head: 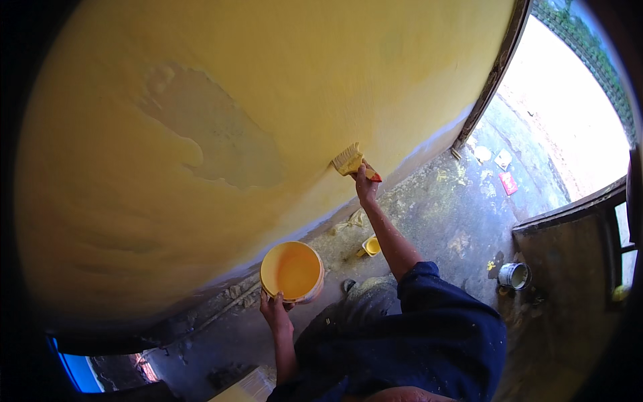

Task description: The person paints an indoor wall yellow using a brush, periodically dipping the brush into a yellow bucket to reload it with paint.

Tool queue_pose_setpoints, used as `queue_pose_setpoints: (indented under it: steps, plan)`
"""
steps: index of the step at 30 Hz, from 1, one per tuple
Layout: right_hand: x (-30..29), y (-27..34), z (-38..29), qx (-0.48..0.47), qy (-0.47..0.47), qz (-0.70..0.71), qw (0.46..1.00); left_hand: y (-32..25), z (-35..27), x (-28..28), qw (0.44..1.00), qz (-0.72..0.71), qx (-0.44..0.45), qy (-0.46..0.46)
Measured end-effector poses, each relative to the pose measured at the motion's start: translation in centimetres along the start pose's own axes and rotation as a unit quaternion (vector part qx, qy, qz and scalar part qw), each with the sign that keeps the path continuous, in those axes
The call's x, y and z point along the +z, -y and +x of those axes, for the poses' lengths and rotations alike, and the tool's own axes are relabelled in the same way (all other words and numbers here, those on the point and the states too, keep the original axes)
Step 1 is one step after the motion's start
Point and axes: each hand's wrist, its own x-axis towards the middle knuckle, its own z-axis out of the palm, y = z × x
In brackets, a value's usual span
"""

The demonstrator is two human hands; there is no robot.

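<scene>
My right hand grips a wide paintbrush by its handle, which has a red end. Yellow paint coats the brush, and its bristles point toward the yellow wall; whether they touch it I cannot tell. Lower down, my left hand holds a paint bucket by the rim, thumb over the edge. Yellow-orange colour covers the bucket's inside. A large bare grey patch with peeling edges shows on the wall to the left.
A small container of yellow paint stands on the stained concrete floor, near a crumpled cloth or bag. At right are a metal can and a red packet, by a bright doorway. A pole lies along the wall's base.
</scene>
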Motion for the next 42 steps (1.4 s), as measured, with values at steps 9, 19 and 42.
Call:
queue_pose_setpoints:
  steps: [9,19,42]
  plan:
    - [5.7,12.0,-2.0,-0.136,0.008,0.126,0.983,0.2,0.0,-1.8,0.999,0.004,-0.012,-0.031]
    - [1.7,-0.7,-1.6,0.07,-0.051,0.035,0.996,-0.1,0.1,-2.0,0.999,0.018,-0.012,-0.028]
    - [7.7,21.5,-2.3,-0.149,0.004,0.142,0.979,1.2,1.0,-4.0,0.999,-0.009,-0.021,-0.028]
